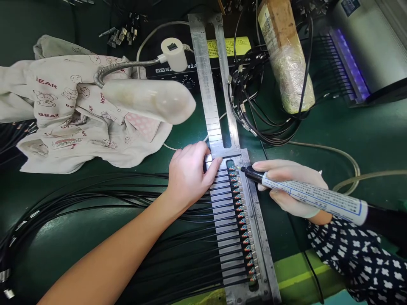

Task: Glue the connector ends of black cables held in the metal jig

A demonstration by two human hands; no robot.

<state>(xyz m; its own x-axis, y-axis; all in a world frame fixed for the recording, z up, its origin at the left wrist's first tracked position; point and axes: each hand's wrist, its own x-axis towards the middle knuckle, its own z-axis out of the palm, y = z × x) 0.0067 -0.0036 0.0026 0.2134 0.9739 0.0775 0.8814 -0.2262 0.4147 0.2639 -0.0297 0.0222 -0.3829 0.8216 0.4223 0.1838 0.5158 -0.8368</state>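
Note:
A slotted metal jig [224, 218] lies before me, holding a row of black cables with small connectors [243, 227] at their ends. My left hand [190, 169], bare, is closed on the jig's left edge near its upper end, the thumb lying over the top cables; its fingertips are partly hidden. My right hand [295, 186], in a white glove, grips a labelled dispensing syringe [314, 198] with a black front end. Its tip is at the topmost connector, though I cannot tell whether they touch. A second slotted metal bar [206, 76] adjoins the jig's upper end.
Cloth [60, 106] and a whitish lamp head [152, 99] lie left. A black control box [152, 74] sits beneath the bar. Coiled cables [270, 131], a wrapped block [289, 63] and a purple-lit machine [352, 67] stand right. Loose cables [79, 199] run left.

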